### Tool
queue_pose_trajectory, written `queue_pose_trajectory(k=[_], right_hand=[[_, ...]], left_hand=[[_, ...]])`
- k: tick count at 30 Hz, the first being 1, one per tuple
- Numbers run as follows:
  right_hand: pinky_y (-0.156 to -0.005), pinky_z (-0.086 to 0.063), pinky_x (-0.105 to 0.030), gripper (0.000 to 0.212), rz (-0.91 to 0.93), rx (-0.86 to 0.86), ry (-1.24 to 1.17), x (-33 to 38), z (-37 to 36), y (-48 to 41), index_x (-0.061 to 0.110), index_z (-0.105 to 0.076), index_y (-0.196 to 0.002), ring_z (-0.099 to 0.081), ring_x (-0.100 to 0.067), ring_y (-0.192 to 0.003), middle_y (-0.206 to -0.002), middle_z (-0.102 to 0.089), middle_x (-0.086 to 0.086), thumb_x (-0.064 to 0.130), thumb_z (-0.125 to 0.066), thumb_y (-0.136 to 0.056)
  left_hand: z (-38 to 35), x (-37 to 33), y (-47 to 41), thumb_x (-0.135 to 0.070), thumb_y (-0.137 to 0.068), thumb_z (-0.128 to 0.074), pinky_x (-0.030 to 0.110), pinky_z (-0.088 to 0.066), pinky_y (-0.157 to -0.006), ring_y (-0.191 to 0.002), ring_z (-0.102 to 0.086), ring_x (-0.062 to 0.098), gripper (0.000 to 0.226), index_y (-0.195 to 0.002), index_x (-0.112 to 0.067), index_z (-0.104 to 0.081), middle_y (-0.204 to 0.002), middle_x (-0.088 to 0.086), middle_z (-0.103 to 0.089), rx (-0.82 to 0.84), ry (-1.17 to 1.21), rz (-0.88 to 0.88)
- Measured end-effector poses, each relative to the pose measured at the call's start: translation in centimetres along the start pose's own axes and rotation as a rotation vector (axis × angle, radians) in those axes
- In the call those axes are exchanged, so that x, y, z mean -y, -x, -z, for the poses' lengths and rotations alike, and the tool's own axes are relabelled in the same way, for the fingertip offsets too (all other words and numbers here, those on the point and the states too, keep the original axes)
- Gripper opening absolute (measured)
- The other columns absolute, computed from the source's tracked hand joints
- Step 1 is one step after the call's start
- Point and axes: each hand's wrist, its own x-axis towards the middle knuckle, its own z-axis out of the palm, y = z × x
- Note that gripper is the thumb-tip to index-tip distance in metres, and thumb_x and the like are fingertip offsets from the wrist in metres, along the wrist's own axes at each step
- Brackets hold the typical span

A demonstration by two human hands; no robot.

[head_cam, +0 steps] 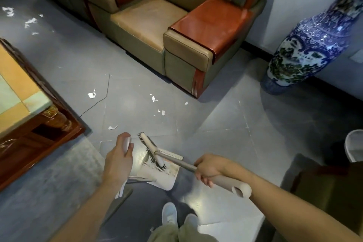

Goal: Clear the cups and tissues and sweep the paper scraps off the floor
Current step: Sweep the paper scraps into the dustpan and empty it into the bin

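My left hand grips the white top of the dustpan handle. The white dustpan stands on the grey floor in front of my feet. My right hand grips the broom handle near its grey end. The broom head, with dark bristles, lies across the pan's mouth. Several white paper scraps lie on the tiles ahead: one near a floor crack, one in front of the sofa, one close to the pan, and more at the far left.
A tan sofa with red-brown wooden armrests stands ahead. A wooden coffee table juts in from the left. A tall blue-and-white vase stands at the right by the wall. A white bin is at the right edge.
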Motion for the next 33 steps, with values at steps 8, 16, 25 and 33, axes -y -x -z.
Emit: queue_pose_trajectory(k=[8,16,25,33], right_hand=[[-0.059,-0.051,-0.034,0.027,0.048,-0.239,0.13,3.1,3.7,-1.7,0.0,-0.058,-0.112,-0.057,-0.024,-0.056,-0.073,-0.061,-0.013,0.005,-0.049,-0.087],[-0.091,-0.046,-0.033,0.036,0.061,-0.424,0.431,4.2,16.2,-10.4,0.003,-0.055,-0.124,-0.056,-0.032,-0.115,-0.126,-0.058,-0.017,0.009,-0.048,-0.089],[-0.043,-0.043,-0.029,0.017,-0.046,-0.12,0.262,6.3,25.7,-17.8,0.007,-0.044,-0.079,-0.051,-0.021,-0.048,-0.062,-0.052,-0.014,-0.005,-0.041,-0.091],[-0.068,-0.051,-0.028,0.055,-0.022,-0.103,0.284,5.7,24.3,-17.7,0.006,-0.034,-0.137,-0.056,-0.026,-0.087,-0.115,-0.056,-0.018,-0.001,-0.054,-0.086]], left_hand=[[-0.1,-1.9,-3.1,-0.031,-0.098,-0.043,0.031,-0.048,-0.064,-0.068,-0.055,0.014,0.019,-0.113,-0.038,-0.035,-0.083,0.006,-0.058,-0.018,0.026,0.021],[-2.4,-6.1,-8.8,-0.031,-0.099,-0.039,0.034,-0.044,-0.061,-0.067,-0.056,0.023,0.014,-0.109,-0.04,-0.036,-0.076,0.009,-0.058,-0.169,0.072,0.134],[-4.9,-9.5,-16.3,-0.029,-0.098,-0.042,0.03,-0.042,-0.063,-0.073,-0.06,0.027,0.019,-0.114,-0.038,-0.038,-0.079,0.005,-0.059,-0.218,-0.023,0.218],[-4.8,-10.2,-17.2,-0.032,-0.098,-0.042,0.04,-0.045,-0.077,-0.089,-0.059,0.036,0.02,-0.117,-0.038,-0.039,-0.108,0.016,-0.062,-0.217,-0.044,0.262]])
